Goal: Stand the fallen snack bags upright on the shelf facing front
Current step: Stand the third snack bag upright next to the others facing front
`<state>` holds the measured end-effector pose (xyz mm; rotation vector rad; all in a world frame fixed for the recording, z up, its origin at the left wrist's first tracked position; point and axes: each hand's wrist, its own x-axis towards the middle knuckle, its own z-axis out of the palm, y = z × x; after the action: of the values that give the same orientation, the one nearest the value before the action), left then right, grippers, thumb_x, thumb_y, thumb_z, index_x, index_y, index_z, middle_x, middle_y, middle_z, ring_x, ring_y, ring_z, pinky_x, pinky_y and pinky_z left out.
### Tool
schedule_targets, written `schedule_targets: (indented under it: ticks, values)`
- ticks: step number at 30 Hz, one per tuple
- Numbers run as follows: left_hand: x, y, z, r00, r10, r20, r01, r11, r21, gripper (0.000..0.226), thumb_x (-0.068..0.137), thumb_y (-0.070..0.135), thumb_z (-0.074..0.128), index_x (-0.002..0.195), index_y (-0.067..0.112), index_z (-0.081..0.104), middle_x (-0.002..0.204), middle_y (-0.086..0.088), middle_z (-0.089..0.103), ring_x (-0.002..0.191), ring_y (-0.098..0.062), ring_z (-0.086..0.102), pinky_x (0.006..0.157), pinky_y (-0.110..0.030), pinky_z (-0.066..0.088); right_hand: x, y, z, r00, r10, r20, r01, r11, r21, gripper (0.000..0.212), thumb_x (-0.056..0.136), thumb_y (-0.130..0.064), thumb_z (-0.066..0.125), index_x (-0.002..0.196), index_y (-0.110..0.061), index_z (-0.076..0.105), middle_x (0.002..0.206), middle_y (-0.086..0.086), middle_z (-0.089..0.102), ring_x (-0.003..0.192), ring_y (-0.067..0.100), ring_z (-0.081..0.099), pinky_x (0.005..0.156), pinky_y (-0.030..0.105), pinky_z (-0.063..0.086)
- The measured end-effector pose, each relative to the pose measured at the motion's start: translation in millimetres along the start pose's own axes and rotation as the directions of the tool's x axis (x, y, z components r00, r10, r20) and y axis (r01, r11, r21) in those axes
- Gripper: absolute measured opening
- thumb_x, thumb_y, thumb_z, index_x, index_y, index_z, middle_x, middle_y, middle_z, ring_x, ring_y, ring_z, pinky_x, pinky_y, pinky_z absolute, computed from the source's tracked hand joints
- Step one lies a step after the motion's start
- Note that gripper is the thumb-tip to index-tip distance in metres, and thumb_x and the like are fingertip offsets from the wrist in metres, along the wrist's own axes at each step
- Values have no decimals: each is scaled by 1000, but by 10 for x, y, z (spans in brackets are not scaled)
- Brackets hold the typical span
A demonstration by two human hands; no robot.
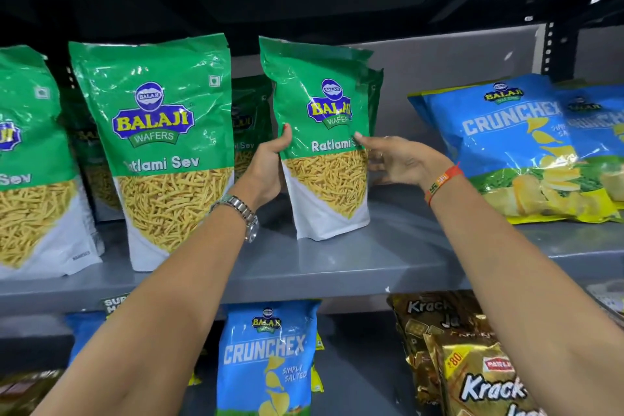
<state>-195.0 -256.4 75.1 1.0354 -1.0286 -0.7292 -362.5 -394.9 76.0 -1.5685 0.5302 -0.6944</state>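
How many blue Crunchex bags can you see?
3 for sure: two overlapping at the right of the grey shelf, one in front and one behind, and one on the lower shelf. More may hide behind.

"BALAJI WAFERS Ratlami Sev" on green bag (158, 149); "CRUNCHEX SIMPLY SALTED" on lower blue bag (266, 358); "PARLE", "Krack", "80" on gold pack (479, 378).
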Motion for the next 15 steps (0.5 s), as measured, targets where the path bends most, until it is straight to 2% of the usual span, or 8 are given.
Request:
schedule_targets:
  ticks: [2, 5, 8, 11, 13, 15]
  values:
    - [-8, 6, 18, 1000, -16, 7, 16, 1000, -26, 47, 93, 44, 42, 126, 13, 54, 139, -16, 53, 129, -32, 49, 111, -52, 33, 5, 4, 45, 1000, 0, -15, 1, 1000, 6, 17, 83, -35, 67, 83, -18, 62, 65, -3, 69, 77, 17, 57, 87, 39, 46]
    - [3, 12, 83, 999, 1, -50, -2, 1000, -8, 46, 98, 44, 30, 122, 14, 55, 129, -15, 59, 121, -30, 56, 107, -49, 40, 36, 24, 84, 995, -39, -95, 37, 999, -22, 33, 77, -36, 73, 101, -17, 60, 81, -1, 65, 78, 16, 58, 97, 46, 47]
    - [52, -23, 93, 987, 0, -158, 3, 1000, 21, 54, 96, 51, 31, 129, 14, 52, 135, -16, 57, 121, -30, 57, 108, -50, 40, 38, 25, 120, 981, -92, -173, 81, 994, -68, 45, 69, -39, 79, 102, -17, 58, 89, 1, 67, 79, 19, 61, 97, 53, 48]
    - [154, -74, 50, 975, 1, -222, 10, 999, 48, 61, 92, 56, 34, 135, 15, 49, 136, -16, 56, 121, -30, 57, 107, -51, 41, 33, 42, 152, 968, -114, -223, 102, 993, -64, 53, 67, -39, 81, 108, -15, 59, 101, 5, 70, 93, 25, 64, 95, 51, 50]
    - [219, -113, 19, 971, 5, -239, 11, 998, 63, 65, 89, 61, 36, 135, 16, 49, 136, -15, 57, 121, -30, 57, 107, -51, 41, 9, 59, 187, 964, -122, -237, 116, 992, -43, 74, 60, -43, 84, 121, -11, 57, 112, 8, 70, 102, 28, 65, 94, 53, 51]
    - [352, -208, -73, 972, 11, -234, 4, 998, 63, 83, 74, 75, 43, 135, 19, 48, 137, -13, 56, 122, -30, 56, 107, -51, 40, -18, 83, 219, 961, -124, -246, 124, 992, -15, 94, 52, -49, 86, 131, -10, 51, 120, 11, 68, 103, 27, 65, 93, 54, 51]
